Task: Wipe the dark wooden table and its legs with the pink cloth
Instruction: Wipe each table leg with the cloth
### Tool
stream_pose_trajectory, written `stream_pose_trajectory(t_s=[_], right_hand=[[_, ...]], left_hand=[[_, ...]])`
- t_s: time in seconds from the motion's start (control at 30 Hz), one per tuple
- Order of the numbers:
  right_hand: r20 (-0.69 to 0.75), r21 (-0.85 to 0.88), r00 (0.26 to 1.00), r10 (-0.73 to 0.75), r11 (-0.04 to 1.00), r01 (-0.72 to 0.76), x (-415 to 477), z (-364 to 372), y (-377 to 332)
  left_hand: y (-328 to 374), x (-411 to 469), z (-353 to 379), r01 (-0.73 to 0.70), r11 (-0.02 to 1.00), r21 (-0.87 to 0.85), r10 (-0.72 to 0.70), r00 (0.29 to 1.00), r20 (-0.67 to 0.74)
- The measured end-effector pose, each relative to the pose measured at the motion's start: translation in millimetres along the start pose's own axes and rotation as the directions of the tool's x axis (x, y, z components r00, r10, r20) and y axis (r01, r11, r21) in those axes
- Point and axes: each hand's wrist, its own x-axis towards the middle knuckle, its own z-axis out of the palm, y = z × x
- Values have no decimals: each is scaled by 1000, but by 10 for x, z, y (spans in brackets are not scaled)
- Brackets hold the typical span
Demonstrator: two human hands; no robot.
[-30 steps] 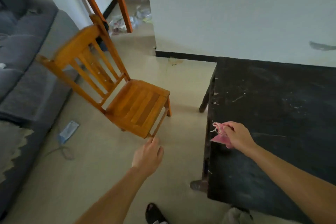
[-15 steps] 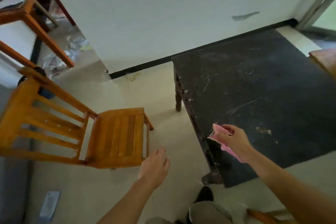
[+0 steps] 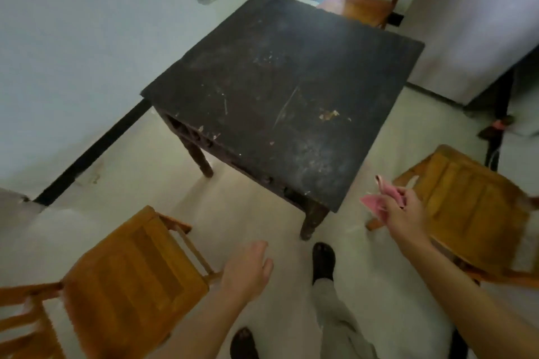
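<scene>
Pale cream floor [image 3: 253,213] runs under us to a white wall [image 3: 87,38] with a black skirting strip; our right hand [image 3: 404,214] hangs in the air just off the near corner of the square dark wooden table [image 3: 277,90], fingers closed around the crumpled pink cloth [image 3: 376,202], which touches nothing but the hand; our left hand [image 3: 248,272] is lower and nearer, fingers loosely spread, holding nothing, just beside the seat of an orange slatted wooden chair [image 3: 125,285]; a second orange wooden chair [image 3: 472,213] sits behind the right hand; the tabletop is scratched and dusty, with a pale chipped patch; two turned legs show beneath its near edge; a third orange chair [image 3: 370,0] stands beyond the far corner; our dark shoes [image 3: 322,262] stand on the floor below.
</scene>
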Motion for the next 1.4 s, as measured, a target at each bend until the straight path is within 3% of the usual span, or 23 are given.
stream_pose_trajectory(t_s=[0.1, 0.27, 0.5, 0.6, 0.7, 0.8, 0.87, 1.03, 1.13, 1.23, 1.3, 1.33, 1.4], right_hand=[[-98, -10, 993, 69, 997, -71, -338, -86, 640], [-125, 3, 971, 204, 979, -205, -902, 105, 1650], [-90, 106, 964, 250, 965, -240, -812, 593, 2592], [-113, 180, 984, 136, 977, -114, -433, 805, 2581], [-183, 308, 983, -10, 949, 67, 6, 1007, 2202], [-239, 510, 946, -218, 801, 313, 256, 1263, 1848], [-253, 528, 894, -370, 721, 448, 333, 1518, 1850], [-352, 179, 674, -650, 660, 730, 548, 2054, 2560], [-216, -39, 589, -779, 610, 792, 736, 2071, 3194], [46, -297, 712, -700, 671, 679, 864, 1752, 3695], [-50, -317, 714, -698, 689, 652, 815, 1484, 3595], [-148, -318, 638, -756, 647, 693, 758, 1369, 3389], [-247, -406, 366, -897, 438, 802, 607, 1281, 2823]], left_hand=[[-120, 28, 244, -83, 995, 47, 81, 996, 46], [-135, 141, 715, -129, 990, 61, 126, 991, 46], [-36, 963, 1341, -247, 944, 217, 281, 949, -141], [-120, 1372, 1560, -271, 912, 308, 352, 903, -245], [-261, 1833, 1681, -329, 839, 435, 488, 808, -330], [-415, 2246, 1797, -384, 759, 525, 614, 689, -384], [-497, 2461, 1910, -399, 719, 569, 666, 629, -401], [-548, 2785, 2197, -357, 707, 610, 693, 524, -495], [-521, 2922, 2263, -334, 733, 592, 677, 431, -596], [-530, 2965, 2299, -325, 721, 612, 693, 354, -628], [-538, 2923, 2305, -307, 721, 621, 690, 386, -612], [-540, 2902, 2304, -292, 718, 632, 691, 405, -598], [-534, 2851, 2292, -261, 715, 649, 686, 439, -580]])
